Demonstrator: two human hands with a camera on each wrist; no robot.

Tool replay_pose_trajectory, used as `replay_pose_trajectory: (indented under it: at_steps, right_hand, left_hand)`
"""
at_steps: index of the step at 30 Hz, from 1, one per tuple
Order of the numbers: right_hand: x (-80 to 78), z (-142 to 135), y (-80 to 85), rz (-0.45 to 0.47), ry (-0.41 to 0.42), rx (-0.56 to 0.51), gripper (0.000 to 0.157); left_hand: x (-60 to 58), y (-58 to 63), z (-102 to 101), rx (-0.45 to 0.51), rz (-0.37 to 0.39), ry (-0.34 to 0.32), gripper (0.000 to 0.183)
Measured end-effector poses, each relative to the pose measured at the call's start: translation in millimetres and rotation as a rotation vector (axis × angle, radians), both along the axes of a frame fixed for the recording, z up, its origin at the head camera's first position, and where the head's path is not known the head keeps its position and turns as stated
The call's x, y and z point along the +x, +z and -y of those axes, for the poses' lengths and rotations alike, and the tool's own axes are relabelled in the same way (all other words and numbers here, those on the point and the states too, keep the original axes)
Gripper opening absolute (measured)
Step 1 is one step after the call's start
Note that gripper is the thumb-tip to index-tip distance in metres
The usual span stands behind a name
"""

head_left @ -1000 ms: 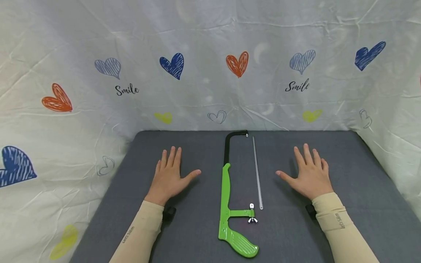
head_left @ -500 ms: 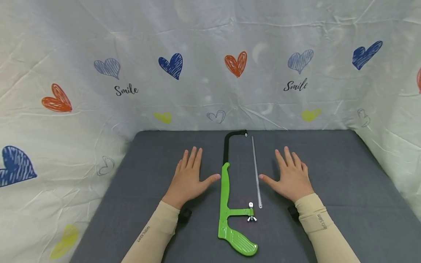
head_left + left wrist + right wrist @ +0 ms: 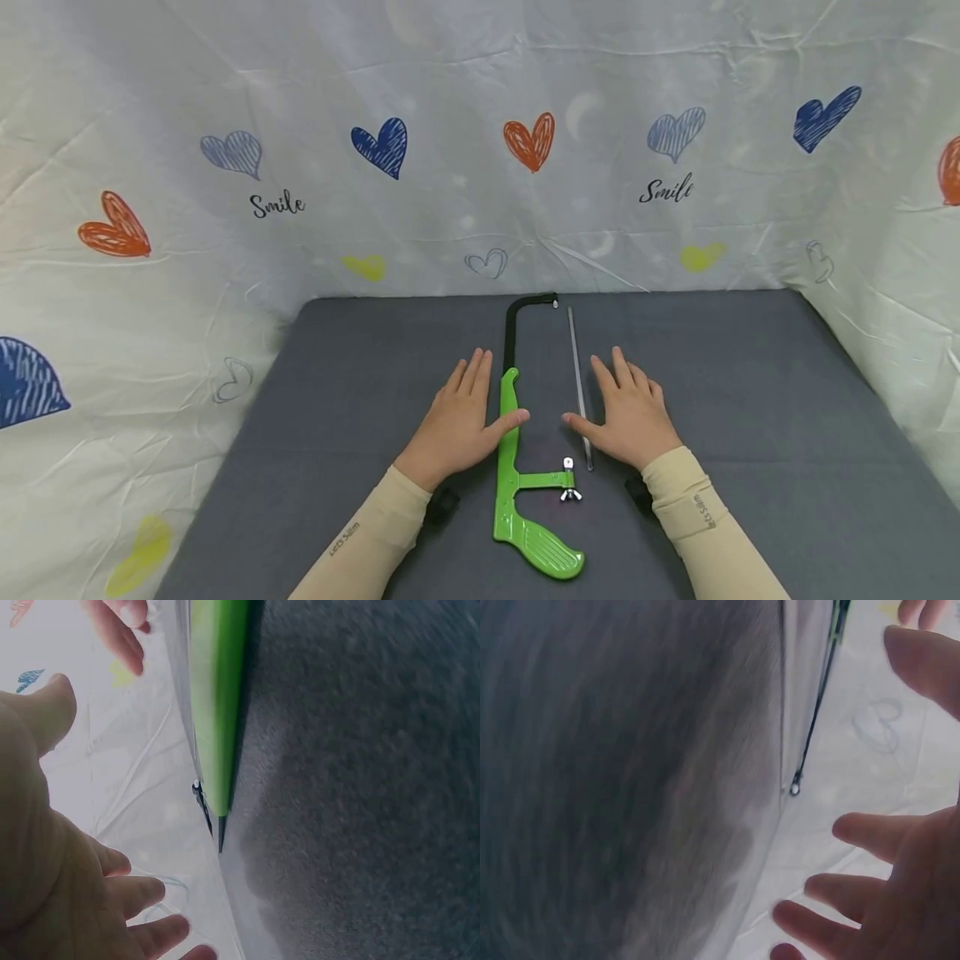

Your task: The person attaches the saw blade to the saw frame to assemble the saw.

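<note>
A green hacksaw frame (image 3: 509, 467) with a black bent front arm lies on the grey table, its handle toward the near edge. A wing nut (image 3: 571, 495) sits on its short crosspiece. To its right lies a thin silvery saw blade (image 3: 577, 358), separate from the frame. My left hand (image 3: 459, 425), fingers straight, hovers at the frame's left with the thumb over the green part. My right hand (image 3: 628, 414) is spread beside the blade, its thumb crossing above it. Both wrist views show the palms holding nothing, raised off the table.
The grey table (image 3: 360, 375) ends at a pale curtain (image 3: 435, 208) printed with hearts and the word Smile. The curtain also runs along the left and right sides.
Both hands have moved inward, the left to the right and the right to the left, toward the frame and blade. The frame and blade stay on the table.
</note>
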State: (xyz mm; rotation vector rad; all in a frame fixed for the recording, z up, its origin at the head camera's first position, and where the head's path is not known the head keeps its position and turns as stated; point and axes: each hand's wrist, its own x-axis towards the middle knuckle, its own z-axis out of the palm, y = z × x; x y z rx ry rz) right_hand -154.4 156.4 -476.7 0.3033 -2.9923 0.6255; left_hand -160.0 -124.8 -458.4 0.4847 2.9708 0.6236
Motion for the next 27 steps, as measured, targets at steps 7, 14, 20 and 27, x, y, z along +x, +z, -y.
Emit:
replay_pose_trajectory:
  at_steps: [7, 14, 20, 27]
  right_hand:
    - [2.7, 9, 1.7, 0.056, 0.019, 0.006, 0.09]
    - [3.6, 17, 4.9, 0.048, 0.038, -0.019, 0.078]
    - [4.9, 21, 6.4, 0.005, 0.041, -0.072, 0.067]
    - [4.6, 23, 8.0, 0.004, 0.023, -0.102, 0.058]
  left_hand:
    - [1.7, 2.8, -5, 0.064, 0.021, 0.011, 0.107]
    - [6.1, 5.8, -18, 0.134, 0.071, -0.004, 0.109]
    - [7.6, 1.7, -29, 0.06, 0.075, 0.002, 0.107]
    - [9.8, -0.3, -36, 0.037, 0.05, 0.002, 0.099]
